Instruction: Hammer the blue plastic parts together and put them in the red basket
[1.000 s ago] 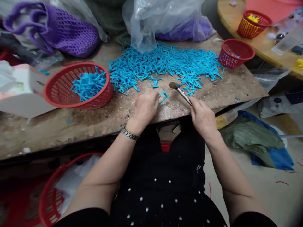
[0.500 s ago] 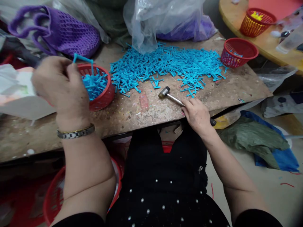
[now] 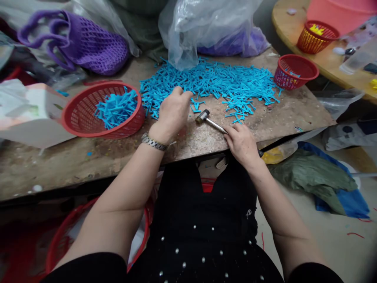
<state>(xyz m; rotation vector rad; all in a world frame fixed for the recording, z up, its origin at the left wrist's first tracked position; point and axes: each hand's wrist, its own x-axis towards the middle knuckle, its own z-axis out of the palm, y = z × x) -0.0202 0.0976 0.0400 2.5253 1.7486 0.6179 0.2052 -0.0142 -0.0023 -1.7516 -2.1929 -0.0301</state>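
Observation:
My right hand [image 3: 243,143] is closed around the handle of a small double-faced mallet [image 3: 216,125], whose head rests on the worn tabletop [image 3: 203,143] and points away to the left. My left hand [image 3: 173,112], with a metal watch band at the wrist, is over the front edge of a wide pile of small blue plastic pieces [image 3: 212,76]. Its fingers are curled together; anything between them is hidden. Just beyond its fingertips lie loose blue pieces [image 3: 196,105]. To its left stands a red plastic basket [image 3: 79,112], partly filled with more blue pieces [image 3: 116,107].
A smaller red basket [image 3: 296,72] stands at the table's right end. Behind the pile are a clear plastic bag [image 3: 203,27] and a purple mesh bag [image 3: 91,43]. A white box [image 3: 44,114] sits at the left. Another red basket [image 3: 55,243] is below the table.
My left hand has moved right, from above the red basket to the pile's front edge. The blue piece it held is no longer seen in it. My right hand still holds the mallet.

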